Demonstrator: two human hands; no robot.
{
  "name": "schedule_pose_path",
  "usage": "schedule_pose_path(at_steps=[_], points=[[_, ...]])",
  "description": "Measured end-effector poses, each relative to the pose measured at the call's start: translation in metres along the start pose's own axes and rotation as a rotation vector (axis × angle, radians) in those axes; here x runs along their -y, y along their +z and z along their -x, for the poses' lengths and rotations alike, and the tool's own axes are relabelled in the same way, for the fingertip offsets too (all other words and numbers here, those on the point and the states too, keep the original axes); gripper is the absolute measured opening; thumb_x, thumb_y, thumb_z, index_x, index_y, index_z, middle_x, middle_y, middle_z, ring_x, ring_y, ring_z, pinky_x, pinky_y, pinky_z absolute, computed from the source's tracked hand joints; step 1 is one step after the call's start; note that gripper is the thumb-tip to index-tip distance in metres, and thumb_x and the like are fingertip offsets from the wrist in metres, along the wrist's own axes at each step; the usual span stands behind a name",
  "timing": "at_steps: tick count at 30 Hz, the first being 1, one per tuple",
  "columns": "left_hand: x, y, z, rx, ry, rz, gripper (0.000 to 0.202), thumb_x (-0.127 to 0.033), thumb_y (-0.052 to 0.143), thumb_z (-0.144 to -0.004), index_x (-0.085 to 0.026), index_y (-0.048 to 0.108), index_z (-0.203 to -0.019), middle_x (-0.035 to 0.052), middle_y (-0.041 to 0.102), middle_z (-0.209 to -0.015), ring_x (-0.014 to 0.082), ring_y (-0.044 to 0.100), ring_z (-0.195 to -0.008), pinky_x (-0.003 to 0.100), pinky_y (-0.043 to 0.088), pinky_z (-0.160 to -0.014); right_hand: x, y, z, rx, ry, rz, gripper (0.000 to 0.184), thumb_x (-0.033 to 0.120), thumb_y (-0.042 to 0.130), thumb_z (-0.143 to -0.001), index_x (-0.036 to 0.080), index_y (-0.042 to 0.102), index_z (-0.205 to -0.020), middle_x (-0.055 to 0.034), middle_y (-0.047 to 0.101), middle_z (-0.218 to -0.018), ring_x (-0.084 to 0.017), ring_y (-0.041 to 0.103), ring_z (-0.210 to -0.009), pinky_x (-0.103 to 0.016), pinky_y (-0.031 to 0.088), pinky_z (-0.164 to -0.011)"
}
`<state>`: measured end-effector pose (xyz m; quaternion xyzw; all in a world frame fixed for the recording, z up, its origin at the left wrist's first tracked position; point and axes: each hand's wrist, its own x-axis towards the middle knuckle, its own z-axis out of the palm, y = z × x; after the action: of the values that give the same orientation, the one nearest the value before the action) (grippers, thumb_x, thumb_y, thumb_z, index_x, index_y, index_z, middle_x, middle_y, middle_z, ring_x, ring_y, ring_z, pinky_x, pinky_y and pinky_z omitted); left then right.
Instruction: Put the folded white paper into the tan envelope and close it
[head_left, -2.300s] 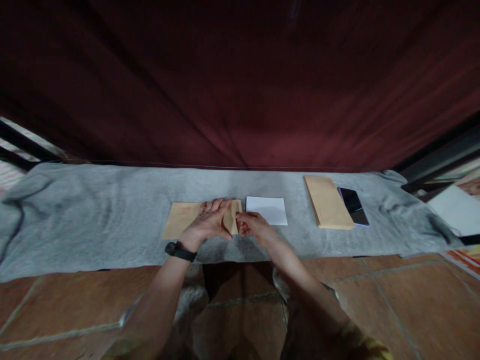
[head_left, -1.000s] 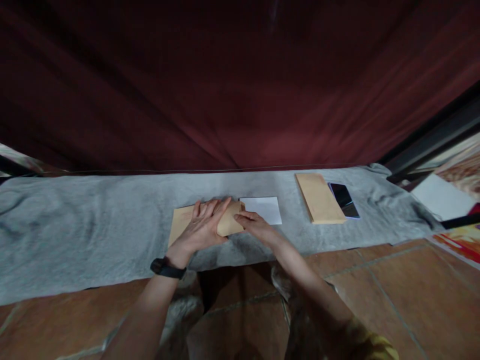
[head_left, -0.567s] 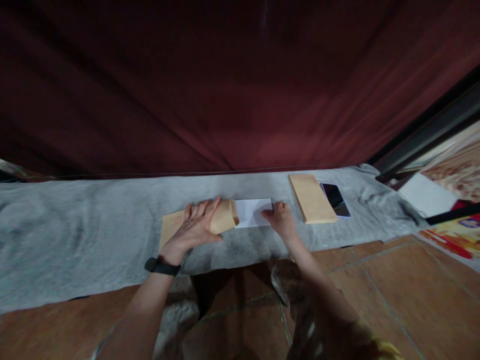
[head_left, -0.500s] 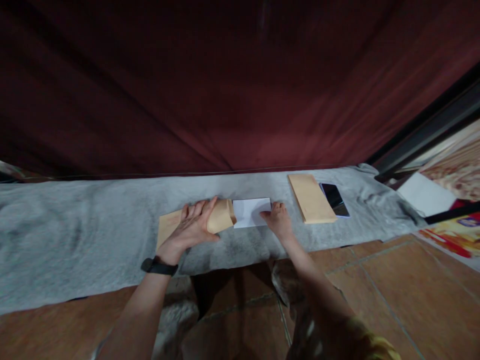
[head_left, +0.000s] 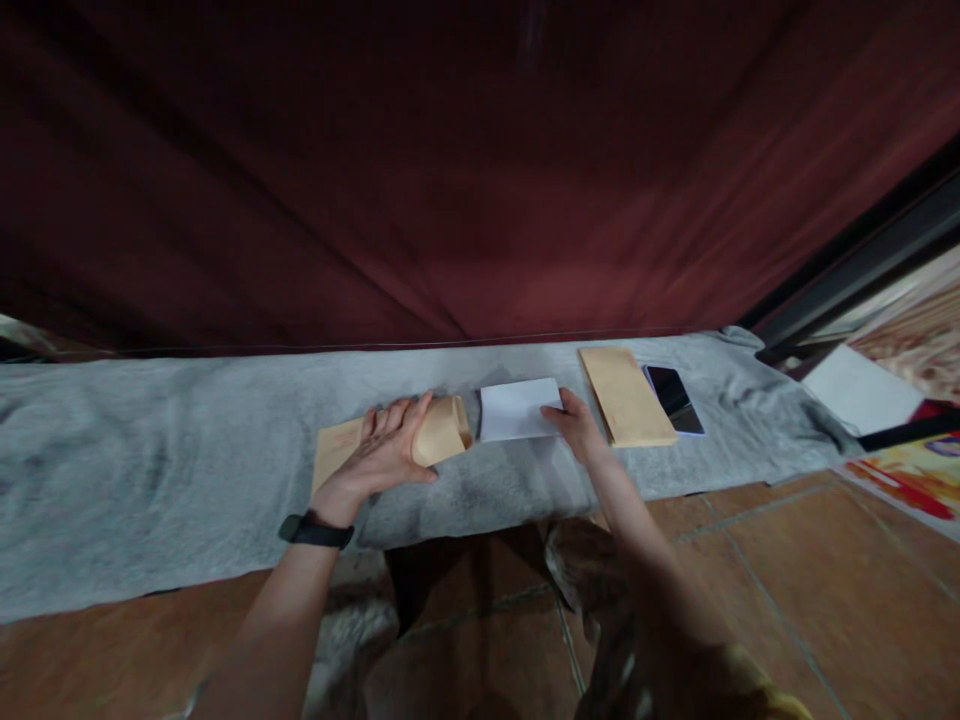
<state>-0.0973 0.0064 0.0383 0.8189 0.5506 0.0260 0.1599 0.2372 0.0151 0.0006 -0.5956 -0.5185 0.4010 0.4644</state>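
Note:
My left hand (head_left: 384,452), with a black band on its wrist, grips a brown envelope (head_left: 442,437) lying on the grey cloth (head_left: 165,450). Fingers curl over the top and the thumb sits below, so the envelope's right end bulges open. My right hand (head_left: 576,425) pinches the right edge of a folded white paper (head_left: 516,409), lifted a little off the cloth just right of the envelope's mouth. A small gap separates paper and envelope.
A stack of brown envelopes (head_left: 624,395) lies further right on the cloth, with a dark phone (head_left: 673,398) beside it. A dark red curtain (head_left: 480,170) hangs behind. Terracotta floor tiles (head_left: 787,600) run along the near side. White and coloured sheets (head_left: 862,390) lie at far right.
My right hand left the envelope's mouth, reached right to the white paper, took its edge and raised it. My left hand kept hold of the envelope, whose right end now bulges open.

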Motion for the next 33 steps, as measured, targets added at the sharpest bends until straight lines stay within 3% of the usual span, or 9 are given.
schedule_pose_path(at_steps=[3,6,11,14,23,30,33], points=[[-0.001,0.001,-0.001,-0.017,0.015,-0.003,0.124,-0.051,0.076,-0.067,-0.021,0.003,-0.163,0.0199,0.033,-0.157,0.0391,0.024,-0.15,0.066,0.01,-0.121,0.008,-0.004,0.003,0.018,0.068,-0.332,0.04,0.044,0.076,-0.063,0.021,0.068,-0.095,-0.0016,0.072,-0.085,-0.02,0.062,-0.077,-0.033,0.049,-0.073],[-0.001,0.003,-0.002,-0.043,0.049,0.006,0.127,-0.051,0.078,-0.065,-0.022,0.002,-0.163,0.0196,0.033,-0.157,0.0407,0.026,-0.149,0.066,0.012,-0.12,0.014,-0.002,0.007,-0.011,0.149,-0.408,0.042,0.046,0.081,-0.059,0.02,0.07,-0.091,-0.0011,0.071,-0.079,-0.019,0.061,-0.072,-0.033,0.049,-0.07],[0.001,0.007,-0.006,-0.092,0.078,0.006,0.131,-0.054,0.081,-0.062,-0.023,0.004,-0.163,0.0196,0.033,-0.158,0.043,0.029,-0.148,0.066,0.015,-0.12,0.017,0.008,0.01,0.032,0.223,-0.349,0.039,0.045,0.079,-0.057,0.021,0.072,-0.086,0.0003,0.069,-0.073,-0.016,0.056,-0.064,-0.029,0.045,-0.061],[0.003,0.01,-0.007,-0.096,0.08,-0.029,0.131,-0.054,0.081,-0.062,-0.022,0.005,-0.163,0.0211,0.031,-0.159,0.0432,0.025,-0.15,0.066,0.014,-0.121,0.017,0.013,0.01,0.076,0.195,-0.286,0.033,0.041,0.076,-0.058,0.02,0.074,-0.083,-0.001,0.071,-0.076,-0.015,0.057,-0.065,-0.028,0.044,-0.062],[0.0,0.01,-0.007,-0.153,0.122,-0.063,0.13,-0.05,0.082,-0.064,-0.024,0.003,-0.163,0.0203,0.032,-0.159,0.041,0.024,-0.151,0.066,0.009,-0.121,0.011,0.008,0.006,0.135,0.219,-0.245,0.022,0.034,0.074,-0.061,0.019,0.073,-0.077,0.0021,0.066,-0.063,-0.014,0.054,-0.058,-0.028,0.044,-0.059],[-0.017,0.013,-0.007,-0.128,0.192,-0.076,0.127,-0.048,0.082,-0.066,-0.025,0.002,-0.164,0.0205,0.027,-0.162,0.0396,0.018,-0.154,0.065,0.009,-0.121,0.01,0.035,0.018,0.193,0.164,-0.166,0.033,0.051,0.068,-0.073,0.02,0.068,-0.083,0.0006,0.067,-0.071,-0.015,0.056,-0.064,-0.027,0.043,-0.059],[-0.019,0.014,-0.009,-0.129,0.193,-0.067,0.126,-0.048,0.081,-0.067,-0.025,0.003,-0.164,0.0207,0.027,-0.163,0.0399,0.018,-0.154,0.065,0.008,-0.121,0.009,0.04,0.017,0.077,0.135,-0.068,0.032,0.054,0.064,-0.075,0.022,0.062,-0.079,0.0038,0.059,-0.066,-0.014,0.052,-0.063,-0.025,0.038,-0.057]])
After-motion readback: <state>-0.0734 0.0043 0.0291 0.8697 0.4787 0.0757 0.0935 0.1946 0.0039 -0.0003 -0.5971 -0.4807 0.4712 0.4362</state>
